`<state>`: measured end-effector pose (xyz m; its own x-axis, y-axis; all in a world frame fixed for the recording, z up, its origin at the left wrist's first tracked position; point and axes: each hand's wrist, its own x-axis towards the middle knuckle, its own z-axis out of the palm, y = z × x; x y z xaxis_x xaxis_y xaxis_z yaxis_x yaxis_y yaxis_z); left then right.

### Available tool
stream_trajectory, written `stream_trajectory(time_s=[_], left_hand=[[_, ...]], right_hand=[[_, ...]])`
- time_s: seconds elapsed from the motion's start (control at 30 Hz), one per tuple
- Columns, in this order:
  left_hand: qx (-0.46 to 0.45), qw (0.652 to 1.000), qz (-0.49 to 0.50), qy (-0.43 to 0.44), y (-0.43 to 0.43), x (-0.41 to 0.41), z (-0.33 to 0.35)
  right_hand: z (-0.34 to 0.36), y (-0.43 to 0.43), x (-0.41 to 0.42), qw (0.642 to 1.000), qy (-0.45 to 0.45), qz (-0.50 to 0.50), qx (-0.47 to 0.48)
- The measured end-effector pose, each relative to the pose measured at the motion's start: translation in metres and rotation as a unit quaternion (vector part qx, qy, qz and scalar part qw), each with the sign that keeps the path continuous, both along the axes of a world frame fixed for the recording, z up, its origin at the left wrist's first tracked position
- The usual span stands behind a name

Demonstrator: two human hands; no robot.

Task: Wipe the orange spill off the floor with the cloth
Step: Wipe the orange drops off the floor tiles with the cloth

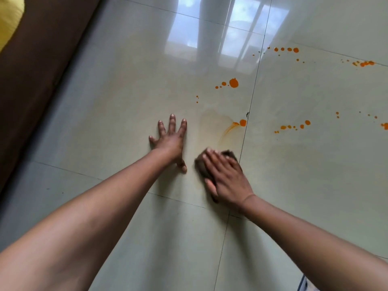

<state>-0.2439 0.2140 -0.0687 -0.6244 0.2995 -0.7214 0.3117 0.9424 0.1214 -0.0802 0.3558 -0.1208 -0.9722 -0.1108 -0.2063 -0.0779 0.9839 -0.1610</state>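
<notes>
Splaying fingers point(172, 122) of the left hand point(170, 141) wide apart, flat on the floor point(117, 97), holding nothing. Laying fingers point(216, 162) of the right hand point(227, 178) straight and close together over a dark cloth point(230, 154), pressing it down, slightly blurred. Lying just short of the smeared orange spill point(230, 128), with more drops point(233, 83) scattered beyond the fingertips and off to their right.

We look down on a glossy pale grey-green tiled floor point(117, 97), its large tiles parted by thin dark grout lines point(254, 85). Along its left side we see a dark brown piece of furniture point(42, 70), with a patch of yellow fabric point(8, 22) in the upper left corner. Daylight lies on the far tiles as a bright window reflection point(226, 32), crossed by pale upright bars.
</notes>
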Motion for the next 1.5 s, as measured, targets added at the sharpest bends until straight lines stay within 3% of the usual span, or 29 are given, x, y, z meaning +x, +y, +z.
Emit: stream_trajectory(time_s=[0.07, 0.17, 0.23, 0.3, 0.4, 0.43, 0.57, 0.63, 0.7, 0.77, 0.83, 1.0, 1.07, 1.17, 1.2, 1.27, 1.33, 1.4, 1.5], left_hand=[[0.004, 1.0, 0.005, -0.003, 0.001, 0.0, 0.001], [0.007, 1.0, 0.005, -0.005, 0.001, -0.004, 0.006], [0.002, 1.0, 0.005, -0.01, 0.003, -0.005, 0.007], [-0.014, 1.0, 0.009, -0.018, 0.01, -0.003, 0.006], [-0.037, 0.999, 0.015, -0.022, 0.021, 0.001, 0.001], [-0.04, 0.999, 0.015, -0.023, 0.023, 0.002, -0.001], [-0.036, 0.998, -0.051, 0.029, 0.017, 0.001, 0.003], [-0.009, 0.988, -0.137, 0.068, 0.025, 0.004, 0.004], [0.0, 0.986, -0.16, 0.052, 0.041, 0.008, 0.005], [-0.016, 0.989, -0.145, 0.029, 0.053, 0.009, 0.003], [-0.019, 0.99, -0.14, 0.018, 0.057, 0.006, 0.001], [-0.006, 0.99, -0.139, 0.017, 0.052, 0.003, 0.002], [-0.008, 0.99, -0.14, 0.022, 0.052, 0.005, 0.0], [0.007, 0.99, -0.134, 0.031, 0.05, 0.003, -0.001], [0.017, 0.991, -0.131, 0.036, 0.05, 0.001, -0.001], [0.025, 0.992, -0.119, 0.042, 0.047, 0.0, 0.001], [0.025, 0.994, -0.096, 0.048, 0.042, 0.0, 0.003], [0.017, 0.996, -0.067, 0.057, 0.035, 0.001, 0.003], [0.018, 0.998, -0.027, 0.058, 0.032, 0.001, -0.001]], right_hand=[[0.003, -0.018, -0.013, 0.997, 0.013, -0.073, -0.011], [0.005, -0.031, 0.04, 0.995, -0.025, 0.086, -0.033], [0.009, 0.004, 0.053, 0.99, -0.032, 0.135, -0.038], [0.002, 0.037, 0.028, 0.999, -0.018, 0.049, -0.005], [-0.002, 0.046, -0.028, 0.981, -0.005, -0.194, 0.017], [-0.001, 0.033, -0.034, 0.978, -0.001, -0.208, 0.01], [0.008, -0.006, 0.035, 0.999, -0.011, 0.028, -0.031], [0.008, 0.024, 0.048, 0.998, -0.011, 0.056, -0.037], [-0.001, 0.058, 0.026, 0.999, -0.002, -0.047, -0.019], [-0.005, 0.077, -0.017, 0.976, 0.007, -0.215, -0.009], [-0.005, 0.068, -0.046, 0.96, 0.006, -0.281, -0.002], [0.004, 0.053, 0.019, 0.998, -0.013, -0.054, -0.02], [-0.001, 0.086, 0.013, 0.994, -0.001, -0.103, -0.018], [-0.003, 0.107, -0.058, 0.96, 0.0, -0.279, 0.005], [-0.003, 0.098, -0.08, 0.959, -0.001, -0.283, 0.005], [-0.004, 0.065, -0.09, 0.979, 0.007, -0.202, -0.003], [0.002, 0.044, -0.049, 0.997, -0.006, -0.074, -0.004], [0.009, 0.059, -0.002, 1.0, -0.023, -0.007, -0.019], [0.002, 0.104, -0.019, 0.995, -0.015, -0.096, -0.01]])
